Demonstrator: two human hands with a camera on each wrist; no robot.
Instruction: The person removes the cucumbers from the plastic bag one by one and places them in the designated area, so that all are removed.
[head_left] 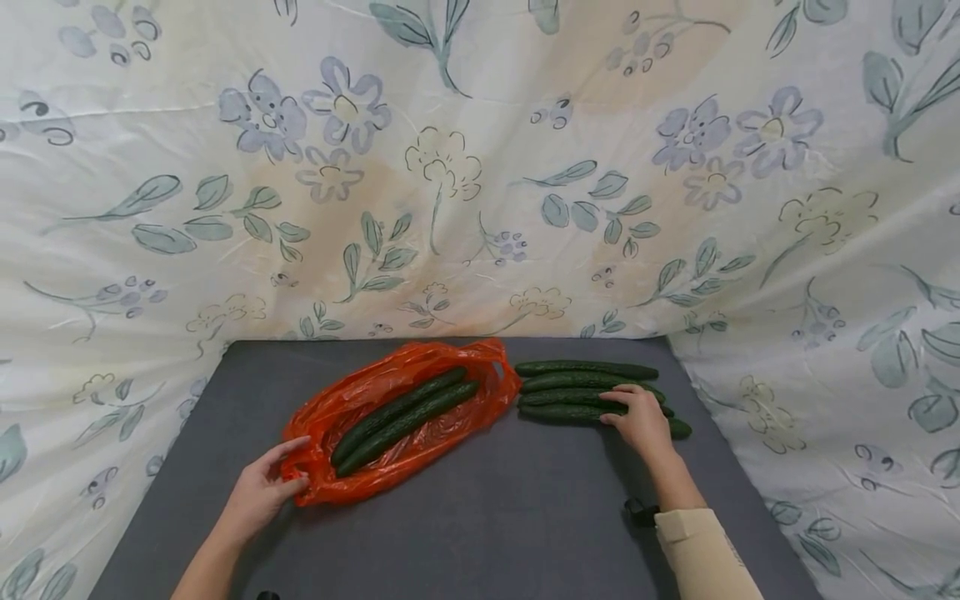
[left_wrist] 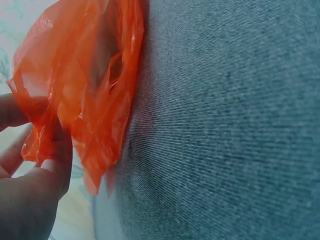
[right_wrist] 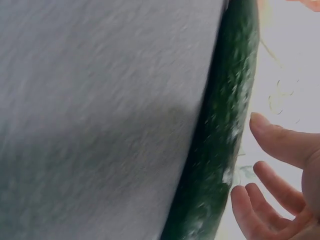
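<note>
- While the floral cloth (head_left: 450,208) hangs behind & at the sides, the grey tabletop (head_left: 465,533) bears everything; prob. best to stay low over it.
- Orange bag (head_left: 480,417): L of ctr on tabletop, mouth up & spread. Hold that rim steady w/o yanking; thin plastic could tear or fold in.
- Loose cukes (head_left: 562,413): side by side, just R of bag. Looks like a reach for one, so grip near mid-length, lift straight up, don't roll its neighbours.
- Bagged cukes (head_left: 408,425): lying lengthwise in bag, a pair; leave space alongside.
- L hand (head_left: 258,492): thumb & fingers pinching bag's near-L end.
- R hand (head_left: 641,421): over R part of loose row, fingers spread & loosely bent, nothing gripped; can't tell if tips touch a cuke.
- Count: tabletop ×1, bag ×1, cukes ×6 total (4 loose, 2 bagged), hands ×2.
</note>
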